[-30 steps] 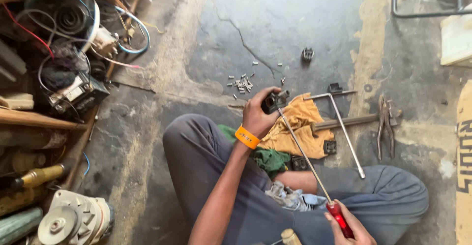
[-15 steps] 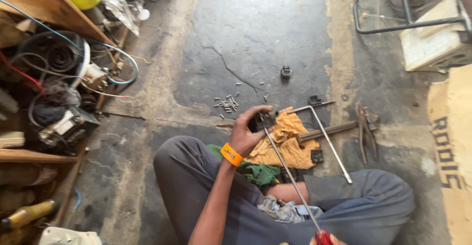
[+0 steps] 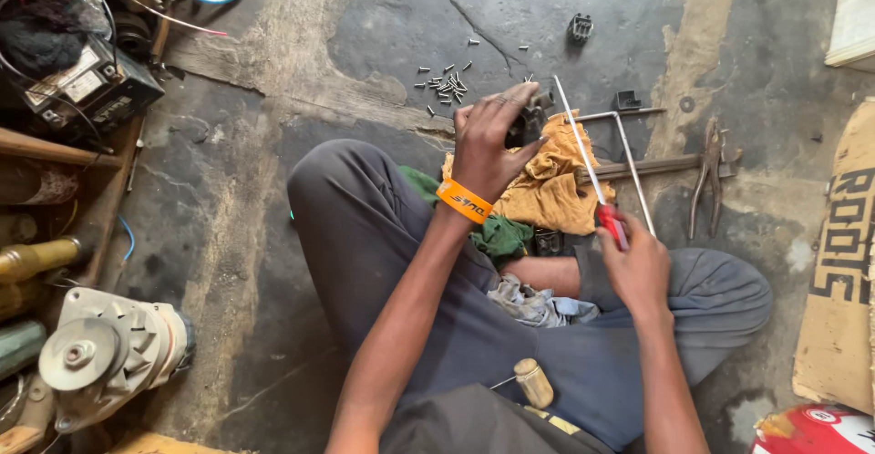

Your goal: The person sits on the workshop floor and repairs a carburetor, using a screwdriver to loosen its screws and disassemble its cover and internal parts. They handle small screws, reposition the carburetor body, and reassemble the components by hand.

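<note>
My left hand (image 3: pixel 489 140), with an orange wristband, grips a small dark metal part (image 3: pixel 530 124) above a yellow rag (image 3: pixel 547 190) on the floor. My right hand (image 3: pixel 635 263) holds a long screwdriver (image 3: pixel 583 158) by its red handle; the thin shaft points up and away, its tip near the dark part. I sit cross-legged in grey trousers. A green cloth (image 3: pixel 497 233) lies by my left knee.
Several small screws (image 3: pixel 447 83) lie scattered on the concrete floor. An L-shaped wrench (image 3: pixel 629 158), pliers (image 3: pixel 706 176), a black connector (image 3: pixel 580 27) lie beyond the rag. An alternator (image 3: pixel 109 354) and cluttered wooden shelves are at left. A wooden tool handle (image 3: pixel 533 383) rests on my lap.
The view has swung closer. My right hand has come up into view with the screwdriver, whose shaft now points away near the part in my left hand.
</note>
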`<state>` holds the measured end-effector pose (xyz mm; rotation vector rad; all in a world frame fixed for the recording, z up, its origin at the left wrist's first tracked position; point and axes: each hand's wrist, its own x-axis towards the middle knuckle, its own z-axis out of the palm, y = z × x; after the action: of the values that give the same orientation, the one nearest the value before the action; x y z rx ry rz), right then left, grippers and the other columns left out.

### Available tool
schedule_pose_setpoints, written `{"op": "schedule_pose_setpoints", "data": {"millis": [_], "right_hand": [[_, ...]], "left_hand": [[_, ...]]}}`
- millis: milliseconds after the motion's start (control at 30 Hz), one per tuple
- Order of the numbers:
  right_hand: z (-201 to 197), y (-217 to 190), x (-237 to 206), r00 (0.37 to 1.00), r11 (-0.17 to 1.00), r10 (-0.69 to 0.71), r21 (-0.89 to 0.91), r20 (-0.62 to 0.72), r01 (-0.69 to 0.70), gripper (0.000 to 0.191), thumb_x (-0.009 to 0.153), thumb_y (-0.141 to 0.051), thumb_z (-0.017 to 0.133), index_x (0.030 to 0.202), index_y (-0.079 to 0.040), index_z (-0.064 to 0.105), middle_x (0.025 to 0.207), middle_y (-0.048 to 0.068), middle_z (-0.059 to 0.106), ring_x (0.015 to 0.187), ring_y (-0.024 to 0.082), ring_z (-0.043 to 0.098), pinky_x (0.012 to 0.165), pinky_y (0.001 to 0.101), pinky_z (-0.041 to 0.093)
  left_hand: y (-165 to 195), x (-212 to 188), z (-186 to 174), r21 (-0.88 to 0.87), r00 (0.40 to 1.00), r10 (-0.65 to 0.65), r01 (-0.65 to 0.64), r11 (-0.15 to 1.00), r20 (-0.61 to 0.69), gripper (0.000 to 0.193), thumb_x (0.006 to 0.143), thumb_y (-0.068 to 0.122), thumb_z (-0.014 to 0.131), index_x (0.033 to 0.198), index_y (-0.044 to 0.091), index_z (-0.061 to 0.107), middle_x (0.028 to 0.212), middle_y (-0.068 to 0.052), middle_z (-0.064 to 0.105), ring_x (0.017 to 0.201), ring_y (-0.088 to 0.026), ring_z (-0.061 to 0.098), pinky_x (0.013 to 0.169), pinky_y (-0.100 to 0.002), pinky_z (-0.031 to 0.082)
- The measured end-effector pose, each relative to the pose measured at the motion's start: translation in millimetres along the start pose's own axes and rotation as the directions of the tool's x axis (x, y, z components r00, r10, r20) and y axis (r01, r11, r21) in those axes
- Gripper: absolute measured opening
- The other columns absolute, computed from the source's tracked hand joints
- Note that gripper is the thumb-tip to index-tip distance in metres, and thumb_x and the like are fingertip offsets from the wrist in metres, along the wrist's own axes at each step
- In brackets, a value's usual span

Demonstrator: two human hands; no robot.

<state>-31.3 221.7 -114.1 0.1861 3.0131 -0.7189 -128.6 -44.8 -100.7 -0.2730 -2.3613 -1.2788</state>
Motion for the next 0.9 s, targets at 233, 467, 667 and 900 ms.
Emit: {"op": "schedule_pose_setpoints", "data": {"millis": [233, 467, 667, 900], "right_hand": [[15.0, -15.2, 22.7, 0.98, 0.968, 0.099, -0.244, 0.175, -0.054, 0.037, 0.092, -0.029, 0.073, 0.122, -0.008, 0.072, 0.106, 0.02, 0.075, 0.102, 0.038, 0.071, 0.087, 0.0473, 0.055], [17.8, -47.5, 56.9, 0.968, 0.56, -0.029, 0.806, 0.248, -0.19, 0.045, 0.1, -0.028, 0.056, 0.139, -0.006, 0.055, 0.127, 0.01, 0.068, 0.11, 0.017, 0.068, 0.089, 0.0335, 0.057], [50.0, -50.6, 65.7, 0.965, 0.344, -0.054, 0.912, 0.258, -0.225, 0.043, 0.104, -0.021, 0.061, 0.139, 0.004, 0.058, 0.121, 0.012, 0.067, 0.104, 0.019, 0.065, 0.089, 0.0363, 0.055], [70.2, -28.5, 58.5, 0.94, 0.07, -0.099, 0.945, 0.326, -0.32, 0.031, 0.104, -0.026, 0.056, 0.125, -0.003, 0.062, 0.119, 0.003, 0.069, 0.111, 0.012, 0.066, 0.1, 0.0312, 0.052]], "left_hand": [[0.4, -3.6, 3.9, -0.054, 0.999, -0.031, 0.032, 0.998, 0.01, 0.074, 0.078, 0.028, 0.086, 0.144, 0.013, 0.058, 0.134, -0.006, 0.067, 0.123, -0.025, 0.061, 0.105, -0.042, 0.039], [-1.3, 0.0, 33.1, -0.528, 0.885, -0.371, 0.466, 0.71, 0.281, 0.052, 0.085, 0.038, 0.082, 0.121, 0.002, 0.07, 0.096, -0.013, 0.076, 0.086, -0.018, 0.069, 0.078, -0.033, 0.057], [-13.5, -12.6, 52.2, -0.442, 0.795, -0.452, 0.602, 0.664, 0.404, 0.056, 0.081, 0.049, 0.08, 0.108, 0.001, 0.075, 0.085, -0.009, 0.075, 0.078, -0.015, 0.07, 0.071, -0.033, 0.056], [-38.7, -26.9, 78.4, -0.383, 0.765, -0.295, 0.568, 0.728, 0.573, 0.057, 0.079, 0.052, 0.08, 0.104, 0.0, 0.076, 0.086, -0.009, 0.076, 0.077, -0.014, 0.07, 0.071, -0.032, 0.057]]}}
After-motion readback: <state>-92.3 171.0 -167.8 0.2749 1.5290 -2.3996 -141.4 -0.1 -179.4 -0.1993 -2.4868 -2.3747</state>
